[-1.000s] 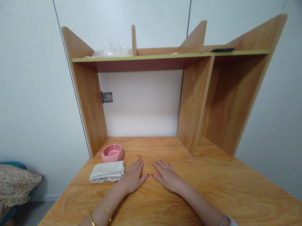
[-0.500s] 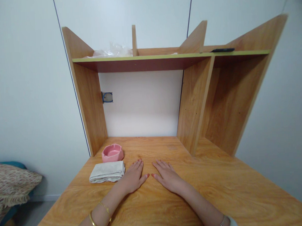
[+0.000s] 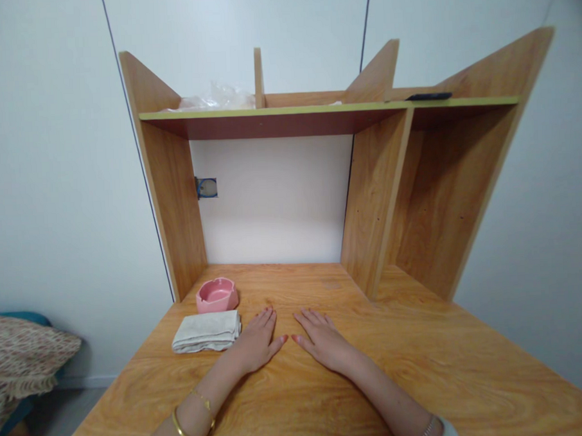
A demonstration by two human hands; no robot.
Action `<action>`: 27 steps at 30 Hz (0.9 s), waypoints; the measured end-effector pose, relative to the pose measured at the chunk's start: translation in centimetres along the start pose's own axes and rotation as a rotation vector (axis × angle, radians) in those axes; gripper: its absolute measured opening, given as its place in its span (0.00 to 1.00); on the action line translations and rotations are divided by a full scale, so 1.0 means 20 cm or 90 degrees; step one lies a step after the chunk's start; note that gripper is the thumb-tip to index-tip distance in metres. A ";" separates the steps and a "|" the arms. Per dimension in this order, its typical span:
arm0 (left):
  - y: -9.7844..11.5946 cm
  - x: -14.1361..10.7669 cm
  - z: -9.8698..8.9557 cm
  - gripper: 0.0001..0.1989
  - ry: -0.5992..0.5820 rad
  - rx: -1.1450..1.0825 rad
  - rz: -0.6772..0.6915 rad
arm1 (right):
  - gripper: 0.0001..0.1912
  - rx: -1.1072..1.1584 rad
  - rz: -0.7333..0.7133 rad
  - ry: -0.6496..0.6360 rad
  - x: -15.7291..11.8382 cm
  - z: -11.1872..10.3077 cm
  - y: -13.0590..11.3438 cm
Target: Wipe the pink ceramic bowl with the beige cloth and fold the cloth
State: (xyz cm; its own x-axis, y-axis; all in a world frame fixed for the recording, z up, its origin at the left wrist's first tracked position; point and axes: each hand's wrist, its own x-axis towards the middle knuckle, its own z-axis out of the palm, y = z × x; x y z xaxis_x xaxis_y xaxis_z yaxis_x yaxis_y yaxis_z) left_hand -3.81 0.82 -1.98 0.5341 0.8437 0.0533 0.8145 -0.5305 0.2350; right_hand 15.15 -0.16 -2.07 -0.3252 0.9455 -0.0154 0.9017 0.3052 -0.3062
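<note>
My left hand lies flat on the wooden desk, palm down, thumb stretched out to the side. Just left of it is a folded light-grey cloth, close to the wrist. Behind the cloth sits a pink ashtray with an angular, notched rim; nothing shows inside it. My right hand also rests palm down on the desktop, fingers extended, a small gap between the two thumbs. Neither hand holds anything.
A wooden shelf unit rises from the back of the desk. Clear plastic and a flat dark object lie on its upper shelf. An uncovered wall box shows at the back left. A fringed throw hangs at far left.
</note>
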 end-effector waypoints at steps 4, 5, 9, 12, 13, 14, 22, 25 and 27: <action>0.00 0.00 0.01 0.35 0.008 0.001 0.001 | 0.32 0.000 0.001 -0.001 0.00 0.00 0.00; -0.01 0.00 0.01 0.35 0.008 0.002 0.002 | 0.32 -0.001 0.002 -0.002 0.00 0.00 0.00; -0.02 0.01 0.02 0.35 0.013 0.004 0.008 | 0.32 -0.004 0.000 0.002 0.00 0.00 0.00; -0.02 0.01 0.02 0.34 0.023 0.002 0.011 | 0.32 -0.006 -0.001 0.009 0.01 0.01 0.01; -0.01 0.01 0.02 0.34 0.023 0.003 0.010 | 0.32 -0.007 -0.001 0.009 0.01 0.01 0.01; -0.01 0.01 0.01 0.35 0.020 0.003 0.008 | 0.32 -0.007 0.000 0.008 0.01 0.01 0.01; 0.01 0.00 -0.01 0.35 -0.004 0.010 -0.005 | 0.32 -0.007 0.005 -0.002 0.00 0.00 0.00; 0.01 0.00 0.00 0.35 0.003 0.005 -0.001 | 0.32 -0.009 0.004 -0.004 0.00 0.00 0.00; 0.00 0.00 0.00 0.35 0.009 0.004 0.001 | 0.33 -0.008 0.001 -0.003 0.00 0.00 0.00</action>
State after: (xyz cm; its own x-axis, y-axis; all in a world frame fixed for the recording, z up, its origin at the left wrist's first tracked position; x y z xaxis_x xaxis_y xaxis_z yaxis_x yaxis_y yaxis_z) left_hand -3.79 0.82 -1.98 0.5329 0.8435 0.0672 0.8147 -0.5329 0.2287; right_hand 15.13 -0.14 -2.05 -0.3248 0.9456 -0.0212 0.9059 0.3046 -0.2943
